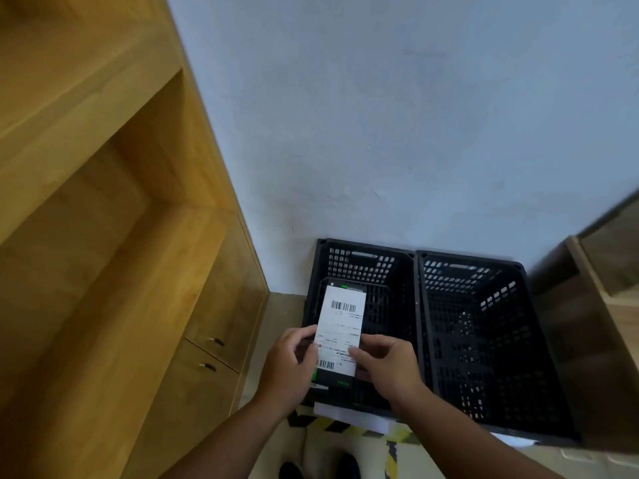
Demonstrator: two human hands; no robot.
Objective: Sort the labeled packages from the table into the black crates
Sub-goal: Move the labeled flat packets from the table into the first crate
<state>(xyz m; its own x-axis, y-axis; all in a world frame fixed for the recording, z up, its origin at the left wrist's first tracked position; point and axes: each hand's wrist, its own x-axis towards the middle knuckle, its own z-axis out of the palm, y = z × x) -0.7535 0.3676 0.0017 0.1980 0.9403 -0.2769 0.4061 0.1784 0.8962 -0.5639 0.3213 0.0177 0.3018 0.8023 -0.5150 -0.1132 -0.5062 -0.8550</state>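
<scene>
We hold a dark package (pixel 342 316) with a white barcode label over the left black crate (pixel 359 267). That crate stands on the floor, touching the right black crate (pixel 484 323), and both sit against the wall. Our left grip (pixel 288 361) pinches the package's left edge, and our right grip (pixel 387 364) clasps its right edge. The package seems clear of the crate's bottom, though depth is hard to judge. A wooden cabinet (pixel 138 271) stands to the left.

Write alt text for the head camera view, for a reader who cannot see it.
A left hand and a right hand hold a black package with a white barcode label above the left crate; a right crate stands beside it, against a pale wall.
</scene>
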